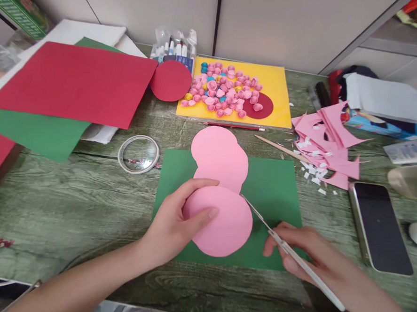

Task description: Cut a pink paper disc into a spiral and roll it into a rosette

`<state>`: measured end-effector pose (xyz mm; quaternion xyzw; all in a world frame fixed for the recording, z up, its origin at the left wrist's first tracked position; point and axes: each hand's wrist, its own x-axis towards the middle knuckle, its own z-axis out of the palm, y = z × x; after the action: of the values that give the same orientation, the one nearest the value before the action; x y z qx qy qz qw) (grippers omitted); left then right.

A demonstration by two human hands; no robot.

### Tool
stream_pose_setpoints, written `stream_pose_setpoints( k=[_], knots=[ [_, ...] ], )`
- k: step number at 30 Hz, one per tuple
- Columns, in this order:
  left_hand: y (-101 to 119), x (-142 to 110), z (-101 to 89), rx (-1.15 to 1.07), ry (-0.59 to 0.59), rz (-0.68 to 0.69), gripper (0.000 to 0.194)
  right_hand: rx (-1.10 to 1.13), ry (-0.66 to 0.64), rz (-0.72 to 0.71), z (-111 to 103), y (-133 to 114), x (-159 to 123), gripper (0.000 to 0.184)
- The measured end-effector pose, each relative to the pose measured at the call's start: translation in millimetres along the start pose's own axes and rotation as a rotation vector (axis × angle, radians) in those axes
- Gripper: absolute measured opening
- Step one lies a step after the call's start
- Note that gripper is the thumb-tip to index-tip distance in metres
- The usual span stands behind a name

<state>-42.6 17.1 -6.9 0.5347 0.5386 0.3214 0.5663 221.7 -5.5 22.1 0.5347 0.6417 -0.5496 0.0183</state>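
Note:
My left hand [176, 217] pinches a round pink paper piece [225, 227] along its left side, thumb on top and fingers behind. More rounded pink paper pieces [219, 152] lie overlapped just beyond it, on a green sheet [273, 193]. In my right hand [301, 251] is a slim white cutter knife [307, 270], held like a pen. Its thin metal tip points up and left, at the upper right edge of the pink piece; whether it touches is unclear.
Beyond the green sheet, small pink, blue and yellow curls [223, 88] sit on a yellow sheet [277, 78]. Pink offcuts [336, 149], a wooden stick [279, 147] and a phone [380, 227] lie right. A tape roll [138, 154] and red sheets [75, 82] are left.

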Motion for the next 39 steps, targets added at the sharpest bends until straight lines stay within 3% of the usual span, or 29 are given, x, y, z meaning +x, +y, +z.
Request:
stream_pose_setpoints(
  k=[29,39],
  knots=[
    [-2.0,0.5,-0.8,0.000,0.050,0.021,0.030,0.021,-0.016,-0.035,2.1,9.0,-0.2,0.042],
    [1.2,-0.3,1.2,-0.001,0.011,0.002,0.031,0.019,-0.004,-0.008,1.6,3.2,0.3,0.041]
  ],
)
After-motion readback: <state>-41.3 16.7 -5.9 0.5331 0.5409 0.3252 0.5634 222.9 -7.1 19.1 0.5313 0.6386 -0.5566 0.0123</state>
